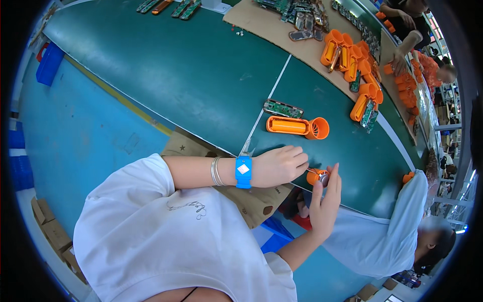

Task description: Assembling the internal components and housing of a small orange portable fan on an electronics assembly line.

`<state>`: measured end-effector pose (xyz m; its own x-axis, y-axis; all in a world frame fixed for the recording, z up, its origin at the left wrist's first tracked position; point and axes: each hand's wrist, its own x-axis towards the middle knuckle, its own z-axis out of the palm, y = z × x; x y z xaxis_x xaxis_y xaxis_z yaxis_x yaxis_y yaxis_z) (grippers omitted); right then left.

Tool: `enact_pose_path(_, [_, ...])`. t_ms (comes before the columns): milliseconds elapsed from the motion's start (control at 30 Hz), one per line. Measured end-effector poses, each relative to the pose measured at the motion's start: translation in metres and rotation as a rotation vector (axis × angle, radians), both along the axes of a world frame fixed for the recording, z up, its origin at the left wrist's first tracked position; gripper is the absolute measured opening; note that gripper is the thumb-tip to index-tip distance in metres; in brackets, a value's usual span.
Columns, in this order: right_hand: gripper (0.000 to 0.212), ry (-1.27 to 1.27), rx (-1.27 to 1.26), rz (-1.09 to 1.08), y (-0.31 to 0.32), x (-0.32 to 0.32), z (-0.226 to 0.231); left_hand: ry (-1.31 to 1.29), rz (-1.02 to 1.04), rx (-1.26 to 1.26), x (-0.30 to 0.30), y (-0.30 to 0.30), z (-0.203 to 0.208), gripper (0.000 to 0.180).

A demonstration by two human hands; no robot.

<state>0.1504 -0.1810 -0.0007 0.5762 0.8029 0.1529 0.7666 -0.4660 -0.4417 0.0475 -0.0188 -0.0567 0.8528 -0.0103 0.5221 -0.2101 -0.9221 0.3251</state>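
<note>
Over the near edge of the green bench my left hand (pixel 283 165) is closed, its curled fingertips close to a small orange cylindrical part (pixel 314 176). Whatever those fingers pinch is too small to make out. My right hand (pixel 325 204) grips the orange part between thumb and fingers, and a silver round end shows against the fingers. Beyond my hands lies an open orange casing (pixel 288 125) with a yellow-orange cylindrical cell in it and a round slatted end. A green circuit board (pixel 283 108) rests just behind the casing.
Several orange casings (pixel 350 60) and piled circuit boards (pixel 302 20) cover a cardboard sheet (pixel 274 35) at the back right. More boards (pixel 186 9) lie at the far left. A co-worker in a light blue sleeve (pixel 402 204) sits close on the right; others work across the bench.
</note>
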Motion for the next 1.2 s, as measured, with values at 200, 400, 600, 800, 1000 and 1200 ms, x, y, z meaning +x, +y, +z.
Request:
enact_pose_path(200, [0.032,0.176,0.149,-0.068,-0.007,0.002,0.001,0.011,0.080,-0.190,0.006,-0.010,0.001,0.040])
enact_pose_path(400, [0.024,0.223,0.241,-0.093,-0.009,0.006,-0.003,-0.002,0.091,-0.210,0.015,-0.015,0.007,0.040])
enact_pose_path(600, [0.027,0.235,0.218,-0.052,-0.006,0.008,0.000,-0.045,0.037,-0.305,0.022,-0.017,0.000,0.038])
enact_pose_path(800, [0.026,0.205,0.219,-0.063,-0.005,0.006,0.000,-0.013,0.017,-0.283,0.023,-0.018,-0.002,0.038])
enact_pose_path(1000, [0.024,0.110,0.222,-0.049,-0.005,0.007,-0.005,0.006,0.019,-0.298,0.023,-0.018,-0.002,0.039])
enact_pose_path(1200, [0.022,0.117,0.233,-0.092,-0.005,0.003,-0.007,0.004,0.014,-0.274,0.022,-0.018,-0.001,0.038])
